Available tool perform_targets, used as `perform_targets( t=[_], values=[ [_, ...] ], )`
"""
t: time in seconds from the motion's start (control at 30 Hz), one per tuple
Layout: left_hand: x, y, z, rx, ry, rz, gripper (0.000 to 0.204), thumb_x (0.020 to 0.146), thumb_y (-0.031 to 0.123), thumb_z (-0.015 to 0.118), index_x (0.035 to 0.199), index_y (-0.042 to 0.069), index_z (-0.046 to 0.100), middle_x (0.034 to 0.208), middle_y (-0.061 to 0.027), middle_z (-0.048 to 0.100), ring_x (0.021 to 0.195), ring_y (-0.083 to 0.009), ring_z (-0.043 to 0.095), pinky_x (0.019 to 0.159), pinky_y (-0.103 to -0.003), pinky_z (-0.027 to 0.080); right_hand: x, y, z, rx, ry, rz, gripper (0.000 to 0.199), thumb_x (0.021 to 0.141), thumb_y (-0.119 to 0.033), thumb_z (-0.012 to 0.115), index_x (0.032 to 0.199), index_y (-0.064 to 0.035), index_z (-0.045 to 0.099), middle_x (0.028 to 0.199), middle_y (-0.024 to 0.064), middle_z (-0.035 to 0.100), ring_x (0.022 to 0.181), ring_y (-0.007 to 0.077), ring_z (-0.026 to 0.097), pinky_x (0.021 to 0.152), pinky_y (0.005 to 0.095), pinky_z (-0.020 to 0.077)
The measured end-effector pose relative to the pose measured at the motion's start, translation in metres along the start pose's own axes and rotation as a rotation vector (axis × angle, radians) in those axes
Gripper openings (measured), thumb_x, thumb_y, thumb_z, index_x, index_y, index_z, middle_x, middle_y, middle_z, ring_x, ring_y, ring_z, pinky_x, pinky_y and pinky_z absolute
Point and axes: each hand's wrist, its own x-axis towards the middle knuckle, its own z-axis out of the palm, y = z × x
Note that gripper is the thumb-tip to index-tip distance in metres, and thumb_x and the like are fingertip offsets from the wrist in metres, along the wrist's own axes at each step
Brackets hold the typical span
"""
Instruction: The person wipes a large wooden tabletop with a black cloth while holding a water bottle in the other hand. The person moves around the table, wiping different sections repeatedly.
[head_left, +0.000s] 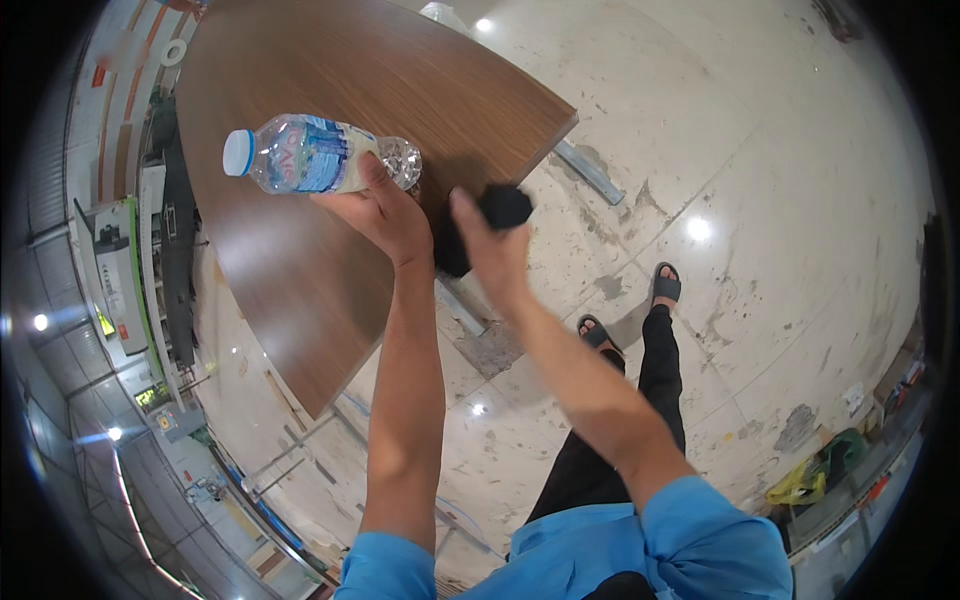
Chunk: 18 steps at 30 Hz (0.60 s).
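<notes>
My left hand (380, 212) grips a clear plastic water bottle (310, 155) near its base, holding it on its side above the brown wooden tabletop (300, 270). The bottle has a white cap pointing left and a blue label, and a little liquid shows inside. Just to the right, my right hand (492, 250) is closed around a small black object (503, 207) at the table's near edge. A dark patch shows below and between the hands; I cannot tell what it is. Both blue-sleeved forearms come up from the lower edge.
The tabletop's corner (570, 118) juts over a pale, stained tile floor (760, 180). My feet in dark sandals (665, 285) stand to the right. Metal frame pieces (590, 172) lie under the table. Machines and shelves (120, 280) line the left side; yellow and green items (810, 475) lie at lower right.
</notes>
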Motion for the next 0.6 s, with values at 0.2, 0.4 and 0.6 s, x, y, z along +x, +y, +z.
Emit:
perform_targets(
  t=[0.2, 0.4, 0.6],
  values=[
    [0.001, -0.008, -0.006, 0.119, 0.023, 0.14, 0.062, 0.106, 0.041, 0.053, 0.141, -0.006, 0.031, 0.132, -0.0202, 0.05, 0.123, -0.0275, 0.051, 0.11, -0.039, 0.037, 0.122, -0.04, -0.07, 0.111, -0.003, -0.088, 0.027, 0.089, -0.03, 0.08, 0.084, -0.0071, 0.067, 0.078, 0.0, 0.065, 0.065, 0.0101, 0.058, 0.056, 0.0289, 0.045],
    [-0.001, -0.002, 0.008, -0.144, -0.023, -0.074, 0.082, 0.101, 0.046, 0.06, 0.151, -0.004, 0.018, 0.143, -0.02, 0.043, 0.13, -0.0286, 0.047, 0.113, -0.041, 0.034, 0.099, -0.034, -0.084, -0.138, -0.074, 0.248, 0.072, 0.102, -0.062, 0.047, 0.135, 0.0023, 0.052, 0.11, 0.0082, 0.066, 0.102, 0.0166, 0.061, 0.093, 0.0343, 0.0475],
    [0.0, 0.0, 0.007, 0.05, -0.054, -0.146, 0.073, 0.097, 0.033, 0.068, 0.148, -0.002, 0.03, 0.141, -0.018, 0.048, 0.128, -0.0313, 0.051, 0.11, -0.042, 0.037, 0.121, -0.089, -0.104, -0.933, -0.57, -0.285, 0.073, 0.106, -0.053, 0.041, 0.146, 0.0088, 0.04, 0.124, 0.0273, 0.063, 0.117, 0.0343, 0.06, 0.101, 0.0416, 0.0461]
  ],
)
